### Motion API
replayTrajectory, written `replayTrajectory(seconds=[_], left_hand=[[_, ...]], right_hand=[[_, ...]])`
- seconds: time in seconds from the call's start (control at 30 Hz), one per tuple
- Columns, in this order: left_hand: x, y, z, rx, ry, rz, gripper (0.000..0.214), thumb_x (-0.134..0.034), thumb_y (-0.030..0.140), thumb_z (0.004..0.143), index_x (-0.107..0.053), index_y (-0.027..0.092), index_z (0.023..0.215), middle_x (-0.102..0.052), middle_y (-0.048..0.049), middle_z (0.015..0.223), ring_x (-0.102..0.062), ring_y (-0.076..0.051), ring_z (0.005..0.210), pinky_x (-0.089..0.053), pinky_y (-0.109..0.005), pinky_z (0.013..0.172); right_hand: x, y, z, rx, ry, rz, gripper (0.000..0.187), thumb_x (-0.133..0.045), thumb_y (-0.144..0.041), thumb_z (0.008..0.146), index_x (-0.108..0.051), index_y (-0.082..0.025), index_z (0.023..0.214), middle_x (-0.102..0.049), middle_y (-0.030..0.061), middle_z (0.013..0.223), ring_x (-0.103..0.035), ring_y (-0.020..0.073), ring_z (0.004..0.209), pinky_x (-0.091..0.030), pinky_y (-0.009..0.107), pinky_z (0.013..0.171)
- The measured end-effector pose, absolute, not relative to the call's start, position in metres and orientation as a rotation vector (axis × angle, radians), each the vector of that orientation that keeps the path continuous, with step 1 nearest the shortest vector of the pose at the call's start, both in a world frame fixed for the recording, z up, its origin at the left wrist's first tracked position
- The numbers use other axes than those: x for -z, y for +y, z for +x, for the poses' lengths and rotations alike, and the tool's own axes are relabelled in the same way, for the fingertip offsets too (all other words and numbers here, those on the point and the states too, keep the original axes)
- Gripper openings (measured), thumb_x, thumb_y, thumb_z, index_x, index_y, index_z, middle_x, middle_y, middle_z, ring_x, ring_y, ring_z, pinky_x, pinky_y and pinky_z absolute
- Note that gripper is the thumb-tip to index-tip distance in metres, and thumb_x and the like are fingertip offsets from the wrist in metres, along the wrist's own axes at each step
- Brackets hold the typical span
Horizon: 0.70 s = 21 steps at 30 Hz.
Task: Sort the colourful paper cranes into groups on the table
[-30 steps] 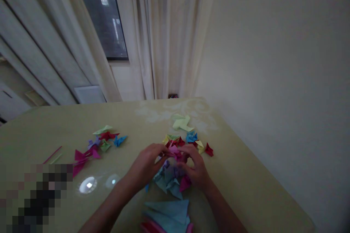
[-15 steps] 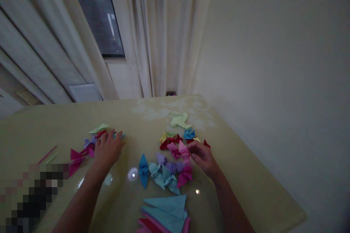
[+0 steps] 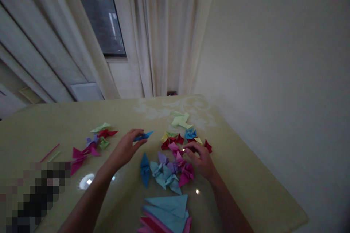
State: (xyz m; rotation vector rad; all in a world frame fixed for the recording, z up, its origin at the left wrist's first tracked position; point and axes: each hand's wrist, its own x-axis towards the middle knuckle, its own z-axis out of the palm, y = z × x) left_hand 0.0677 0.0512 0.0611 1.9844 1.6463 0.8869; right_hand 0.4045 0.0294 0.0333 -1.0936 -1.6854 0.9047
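A blue origami piece is pinched between the fingers and thumb of my left hand, just above the table. My right hand is curled at the right edge of the origami cluster, thumb and forefinger slightly apart and nothing seen between them. Beside its fingertips lie pink origami pieces and a magenta one. Light blue origami and purple origami sit closer to me, with a darker blue piece at their left. Red origami and bright blue origami are behind.
A stack of folded paper lies at the table's near side. Another origami group, with magenta and red pieces, is on the left. Pale green origami lies at the back. A wall borders the table's right side.
My left hand has moved right from the left group, bringing the blue origami piece. A pink piece at my right fingertips now lies lower in the cluster, and the fingers are off it.
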Motion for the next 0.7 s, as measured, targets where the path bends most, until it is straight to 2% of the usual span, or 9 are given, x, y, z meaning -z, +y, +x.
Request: replayTrajectory(seconds=[0.1,0.2,0.3,0.4,0.47,0.6,0.7], left_hand=[[-0.078,0.034,0.107,-0.882,1.337,1.811,0.033,-0.063,0.050,0.095,-0.068,0.024,0.115,-0.078,-0.0072,0.108,-0.076,-0.023,0.097,-0.062,-0.034,0.082],[-0.084,0.017,0.136,-0.870,1.242,1.839,0.032,-0.066,0.043,0.096,-0.064,0.025,0.121,-0.078,-0.0068,0.110,-0.076,-0.022,0.095,-0.062,-0.031,0.076],[-0.077,0.003,0.155,-0.871,1.282,2.075,0.043,-0.068,0.033,0.095,-0.056,0.028,0.137,-0.074,-0.0072,0.127,-0.074,-0.023,0.108,-0.062,-0.036,0.089],[-0.069,-0.008,0.169,-0.804,1.323,2.368,0.053,-0.066,0.024,0.097,-0.049,0.030,0.146,-0.069,-0.0080,0.139,-0.069,-0.026,0.124,-0.058,-0.043,0.105],[-0.066,-0.011,0.174,-0.745,1.345,2.486,0.056,-0.066,0.024,0.097,-0.046,0.031,0.149,-0.069,-0.0080,0.138,-0.069,-0.026,0.124,-0.058,-0.042,0.104],[-0.069,0.003,0.162,-0.719,1.352,2.509,0.058,-0.068,0.041,0.097,-0.047,0.029,0.150,-0.067,-0.0095,0.139,-0.066,-0.026,0.125,-0.056,-0.040,0.106],[-0.067,0.026,0.119,-0.665,1.700,2.460,0.044,-0.056,0.045,0.102,-0.059,0.021,0.139,-0.067,-0.0144,0.138,-0.064,-0.030,0.127,-0.051,-0.048,0.110]], right_hand=[[-0.033,0.023,0.395,-0.959,-1.675,-0.997,0.023,-0.069,-0.042,0.096,-0.077,-0.021,0.101,-0.075,0.0062,0.089,-0.067,0.0209,0.077,-0.052,0.031,0.071],[-0.030,0.017,0.387,-1.051,-1.639,-0.913,0.037,-0.075,-0.044,0.092,-0.072,-0.023,0.122,-0.073,0.0058,0.097,-0.066,0.0202,0.079,-0.054,0.031,0.073],[-0.029,0.012,0.381,-1.030,-1.639,-0.846,0.049,-0.078,-0.047,0.091,-0.066,-0.027,0.134,-0.068,0.0050,0.103,-0.064,0.0191,0.082,-0.055,0.031,0.076],[-0.030,0.009,0.376,-0.900,-1.681,-0.832,0.028,-0.077,-0.043,0.092,-0.076,-0.028,0.116,-0.062,0.0058,0.108,-0.063,0.0182,0.086,-0.056,0.031,0.080],[-0.031,0.009,0.375,-0.849,-1.699,-0.853,0.014,-0.075,-0.038,0.094,-0.081,-0.028,0.102,-0.060,0.0070,0.113,-0.063,0.0193,0.094,-0.056,0.032,0.085],[-0.031,0.017,0.387,-0.800,-1.664,-0.896,0.010,-0.074,-0.032,0.094,-0.083,-0.028,0.095,-0.060,0.0085,0.120,-0.064,0.0219,0.102,-0.055,0.036,0.093],[-0.032,0.028,0.409,-0.839,-1.571,-0.920,0.014,-0.072,-0.034,0.095,-0.080,-0.024,0.089,-0.065,0.0081,0.107,-0.065,0.0234,0.102,-0.054,0.036,0.091]])
